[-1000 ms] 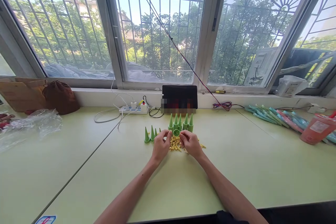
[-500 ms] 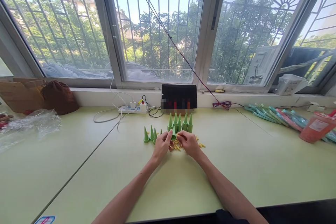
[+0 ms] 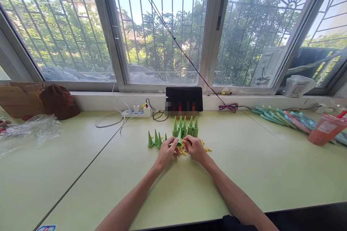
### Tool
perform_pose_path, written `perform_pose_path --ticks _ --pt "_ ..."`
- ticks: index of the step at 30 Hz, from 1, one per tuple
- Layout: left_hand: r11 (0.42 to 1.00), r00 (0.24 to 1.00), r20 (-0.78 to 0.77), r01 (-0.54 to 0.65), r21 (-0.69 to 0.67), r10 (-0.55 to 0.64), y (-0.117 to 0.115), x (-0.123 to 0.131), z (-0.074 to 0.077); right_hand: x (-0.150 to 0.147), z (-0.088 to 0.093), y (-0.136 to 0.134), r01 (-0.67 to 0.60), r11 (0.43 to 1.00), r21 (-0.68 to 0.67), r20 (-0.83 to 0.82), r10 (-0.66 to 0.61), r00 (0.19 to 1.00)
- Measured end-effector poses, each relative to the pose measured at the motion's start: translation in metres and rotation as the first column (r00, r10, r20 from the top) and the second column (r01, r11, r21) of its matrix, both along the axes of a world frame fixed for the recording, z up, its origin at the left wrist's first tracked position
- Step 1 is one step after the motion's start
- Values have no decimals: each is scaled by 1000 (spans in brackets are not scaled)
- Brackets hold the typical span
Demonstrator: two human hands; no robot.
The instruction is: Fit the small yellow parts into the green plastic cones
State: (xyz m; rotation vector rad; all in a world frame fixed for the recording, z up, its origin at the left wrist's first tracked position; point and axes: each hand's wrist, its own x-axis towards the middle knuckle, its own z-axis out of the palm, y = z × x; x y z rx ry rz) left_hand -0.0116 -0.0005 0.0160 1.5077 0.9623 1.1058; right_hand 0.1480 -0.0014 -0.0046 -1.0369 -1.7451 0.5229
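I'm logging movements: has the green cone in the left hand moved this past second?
Yes: the held cone swung from open base facing the camera to tip upward, like the standing green cones behind it.

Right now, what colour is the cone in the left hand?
Green: the cone in the left hand shows best in the head view.

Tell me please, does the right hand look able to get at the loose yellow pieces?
Probably yes: the right hand is beside the yellow pieces, nothing visible blocking, though it seems to pinch one.
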Motion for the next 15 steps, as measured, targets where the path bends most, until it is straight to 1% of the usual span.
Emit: perform_pose_path --ticks 4,8,15 --pt "999 999 -42 25 45 -23 3 -2 -5 1 -1 0 8 1000 2 22 -8 1000" --pt "994 996 -89 30 100 -21 5 -4 -10 2 -2 1 22 1000 4 44 -22 999" --pt "981 978 -207 28 190 12 5 -7 -10 4 -3 1 44 999 5 62 -45 997"
